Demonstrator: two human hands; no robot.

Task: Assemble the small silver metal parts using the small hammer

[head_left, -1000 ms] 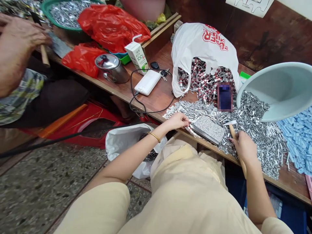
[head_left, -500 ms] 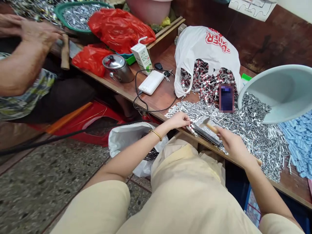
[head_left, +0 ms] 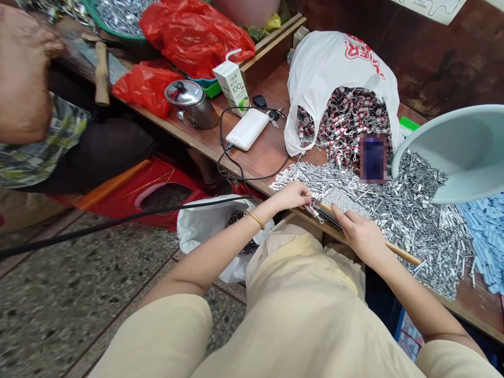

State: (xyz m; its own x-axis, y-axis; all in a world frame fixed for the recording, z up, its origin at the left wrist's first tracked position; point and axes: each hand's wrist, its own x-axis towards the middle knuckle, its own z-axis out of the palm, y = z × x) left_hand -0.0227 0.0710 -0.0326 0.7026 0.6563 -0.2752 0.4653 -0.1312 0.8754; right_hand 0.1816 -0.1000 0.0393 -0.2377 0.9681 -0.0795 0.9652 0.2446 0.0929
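Note:
My left hand (head_left: 296, 195) is closed in a pinch at the table's front edge. At its fingertips is a small silver metal fitting (head_left: 314, 213) with a ring at its end, partly hidden. My right hand (head_left: 360, 236) is wrapped round the wooden handle of a hammer (head_left: 403, 253). The hammer's head is down beside my left fingertips, over the end of a dark metal bar (head_left: 333, 219) that lies along the table edge. Just behind both hands spreads a heap of small silver metal pieces (head_left: 413, 220).
A white plastic bag (head_left: 318, 58) spills red-and-silver fittings (head_left: 354, 121). A grey-blue basin (head_left: 472, 152) lies tipped at right, near light blue strips (head_left: 486, 236). At left are a white power bank (head_left: 248, 129), a metal mug (head_left: 192, 107), a juice carton (head_left: 232, 86) and another person's arm (head_left: 23, 79).
My right hand has brought the hammer down and left, its head now at the bar's end by my left fingers. My left hand keeps its pinch. The other person's arm has shifted left.

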